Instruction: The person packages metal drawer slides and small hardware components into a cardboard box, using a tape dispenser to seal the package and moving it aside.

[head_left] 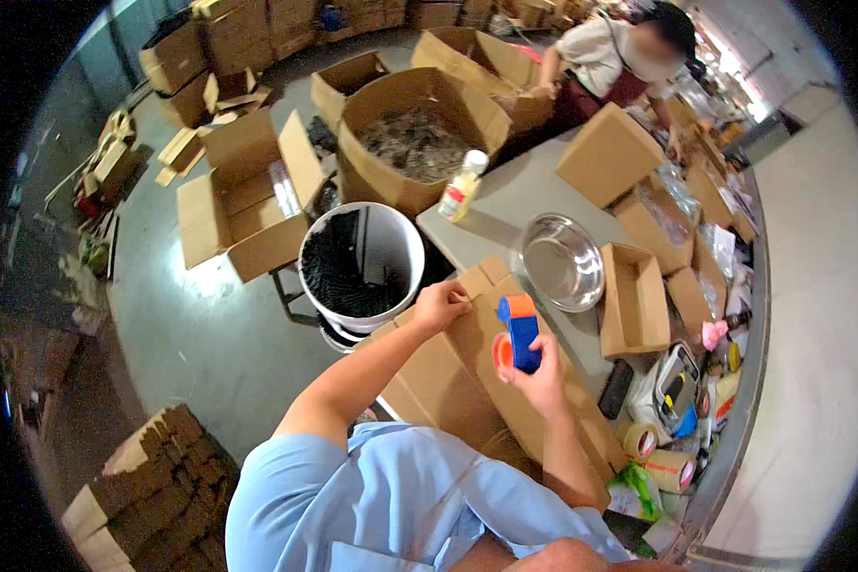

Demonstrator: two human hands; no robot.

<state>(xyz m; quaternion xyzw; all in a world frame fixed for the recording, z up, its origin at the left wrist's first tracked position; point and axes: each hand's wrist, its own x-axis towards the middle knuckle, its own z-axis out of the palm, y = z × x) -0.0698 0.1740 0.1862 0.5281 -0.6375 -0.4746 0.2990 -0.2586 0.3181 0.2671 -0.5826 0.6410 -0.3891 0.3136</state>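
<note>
In front of me lies a brown cardboard box (429, 377) with creased panels, its far end on the grey table. My left hand (443, 305) rests at its far left edge, fingers curled closed on the cardboard; the fingertips are partly hidden. A blue and orange tape dispenser (522, 334) is gripped in my right hand (541, 378), held above the box's right panel. Just beyond sits a shiny metal bowl (562, 262). A white bucket (408, 238) with black netting-like material (348, 262) inside stands left of my left hand.
A bottle (463, 186) stands near the table (505, 195) corner. Open cartons (634, 300), tape rolls (672, 470) and a bag (663, 391) crowd the right side. Large boxes (372, 162) stand beyond, and another person (605, 62) works at the far right. Stacked cardboard (167, 486) lies at lower left.
</note>
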